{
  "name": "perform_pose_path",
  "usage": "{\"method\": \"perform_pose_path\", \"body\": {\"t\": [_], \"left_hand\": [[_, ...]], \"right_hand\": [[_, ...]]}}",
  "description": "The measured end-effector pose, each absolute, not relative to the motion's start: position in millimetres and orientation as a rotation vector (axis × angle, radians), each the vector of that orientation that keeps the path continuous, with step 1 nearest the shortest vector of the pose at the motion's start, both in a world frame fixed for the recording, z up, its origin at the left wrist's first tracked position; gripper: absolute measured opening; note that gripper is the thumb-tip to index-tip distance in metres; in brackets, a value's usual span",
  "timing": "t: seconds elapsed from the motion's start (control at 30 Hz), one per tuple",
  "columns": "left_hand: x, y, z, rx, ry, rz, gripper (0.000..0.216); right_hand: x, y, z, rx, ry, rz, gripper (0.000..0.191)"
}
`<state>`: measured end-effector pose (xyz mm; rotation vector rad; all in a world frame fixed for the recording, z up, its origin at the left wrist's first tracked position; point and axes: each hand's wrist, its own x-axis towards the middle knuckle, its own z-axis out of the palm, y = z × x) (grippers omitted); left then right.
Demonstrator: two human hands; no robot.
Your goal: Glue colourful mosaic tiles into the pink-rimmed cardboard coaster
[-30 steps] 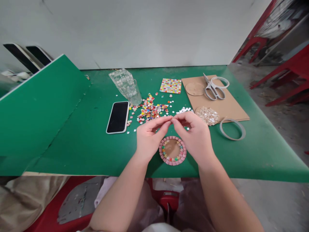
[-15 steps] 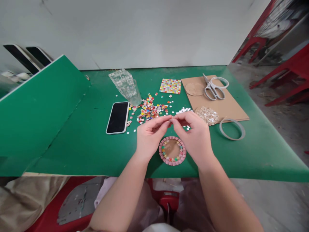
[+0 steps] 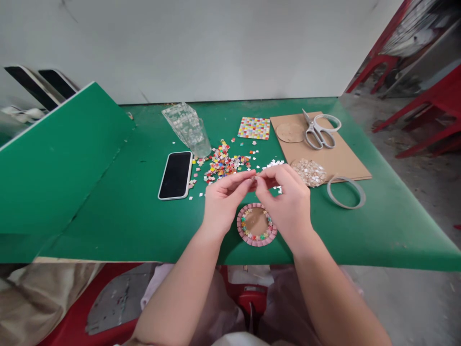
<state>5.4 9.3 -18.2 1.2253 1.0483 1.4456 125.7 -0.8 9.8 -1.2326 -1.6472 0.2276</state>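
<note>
My left hand [image 3: 224, 204] and my right hand [image 3: 287, 204] meet fingertip to fingertip above the table. Both are closed in a pinch around a tiny pale piece, too small and too covered by the fingers to name. Just below them lies a round cardboard disc [image 3: 256, 222], edged with pink tiles and an inner ring of small coloured pieces. Beyond my left hand spreads a pile of colourful mosaic tiles [image 3: 223, 163]. White tiles [image 3: 273, 164] lie behind my right hand, partly hidden by it.
A phone [image 3: 175, 175] and a clear plastic bag [image 3: 189, 127] lie left. At the back is a colourful tile sheet [image 3: 254, 128]. Scissors [image 3: 317, 134] rest on cardboard [image 3: 338, 156] at right, near a tape roll [image 3: 346, 193] and a heap of pale pieces [image 3: 309, 173]. A green panel [image 3: 61, 168] stands left.
My right hand has shifted slightly left, and its fingertips press nearer to those of my left hand. A bit of the pale piece now shows between them.
</note>
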Motion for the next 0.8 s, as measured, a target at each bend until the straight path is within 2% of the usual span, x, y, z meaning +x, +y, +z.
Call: {"method": "perform_pose_path", "body": {"t": [0.27,0.8], "left_hand": [[5.9,10.5,-16.1,1.169,1.035,1.443,0.014],[6.7,9.8,-17.0,1.091,0.995,1.407,0.016]], "right_hand": [[126.3,-0.1,5.0,-1.224,-1.757,0.114,0.011],[126.3,1.8,3.3,-1.239,-1.730,0.172,0.011]]}}
